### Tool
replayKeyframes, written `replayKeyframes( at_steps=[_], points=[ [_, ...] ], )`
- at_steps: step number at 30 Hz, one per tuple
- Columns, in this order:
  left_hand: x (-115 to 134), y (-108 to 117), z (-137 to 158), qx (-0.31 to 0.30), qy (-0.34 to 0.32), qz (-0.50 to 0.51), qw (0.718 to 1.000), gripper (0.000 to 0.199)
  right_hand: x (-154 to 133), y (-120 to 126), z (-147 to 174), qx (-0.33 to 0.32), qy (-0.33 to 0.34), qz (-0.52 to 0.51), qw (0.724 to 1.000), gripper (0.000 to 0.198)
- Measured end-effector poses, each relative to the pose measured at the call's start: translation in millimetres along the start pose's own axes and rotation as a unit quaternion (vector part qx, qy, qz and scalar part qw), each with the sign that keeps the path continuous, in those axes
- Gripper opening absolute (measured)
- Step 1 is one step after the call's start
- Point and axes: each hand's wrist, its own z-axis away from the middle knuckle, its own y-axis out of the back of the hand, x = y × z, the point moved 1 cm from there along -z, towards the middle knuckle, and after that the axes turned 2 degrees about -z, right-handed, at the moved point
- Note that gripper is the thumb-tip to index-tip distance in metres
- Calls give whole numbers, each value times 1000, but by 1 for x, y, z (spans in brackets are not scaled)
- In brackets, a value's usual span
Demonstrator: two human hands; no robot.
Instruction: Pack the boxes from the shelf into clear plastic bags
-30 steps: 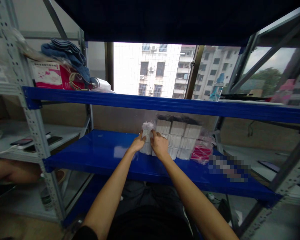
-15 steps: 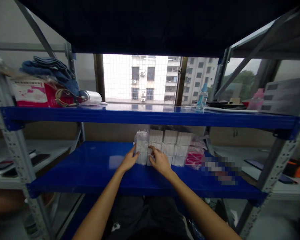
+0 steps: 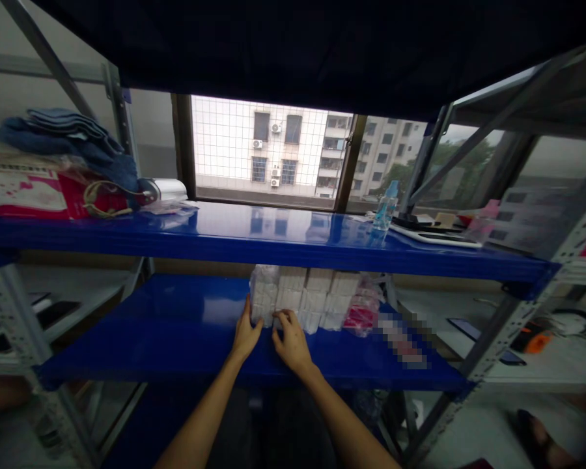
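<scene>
Tissue-like white packs in clear plastic stand stacked in columns on the lower blue shelf. The leftmost wrapped column stands slightly forward of the other white packs. My left hand is at its lower left side, fingers along the edge and thumb apart in front. My right hand is near its lower right corner, fingers bent and thumb apart; its fingertips are close to or touching the packs. A pink pack in clear wrap stands at the right end of the row.
Over the packs runs the upper blue shelf, its front beam hiding their tops. It carries a pink and white box, blue cloth, a white roll and a blue-capped bottle. Metal posts flank the shelves.
The view has shifted, and more of the upper shelf's top shows. Both hands sit slightly lower against the packs, with the right hand nearer the leftmost column's bottom corner.
</scene>
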Motion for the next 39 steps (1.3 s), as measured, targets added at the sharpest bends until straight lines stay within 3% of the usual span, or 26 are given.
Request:
replayKeyframes(
  at_steps=[3, 8, 12, 17, 21, 26, 39],
  points=[
    [-6, 0, -4, 13, 22, -13, 1000, 84, 3, -13, 6, 14, -22, 1, 1000, 31],
    [-4, 3, -3, 40, 59, -26, 997, 67, 3, -22, 3, -42, -85, 15, 995, 14],
    [6, 14, 4, 82, 53, -145, 985, 43, 3, -20, 1, -71, -137, 48, 987, 32],
    [9, 43, 16, 10, -4, -218, 976, 12, 6, -23, 8, -53, -132, 48, 989, 28],
    [9, 63, 28, -43, -27, -258, 965, 24, 9, -23, 16, -21, -138, 7, 990, 30],
    [17, 63, 43, -68, -32, -303, 950, 26, 19, -17, 21, 22, -162, -62, 984, 40],
    [24, 62, 49, -66, -28, -338, 939, 20, 27, -19, 21, 56, -168, -128, 976, 41]
  ],
)
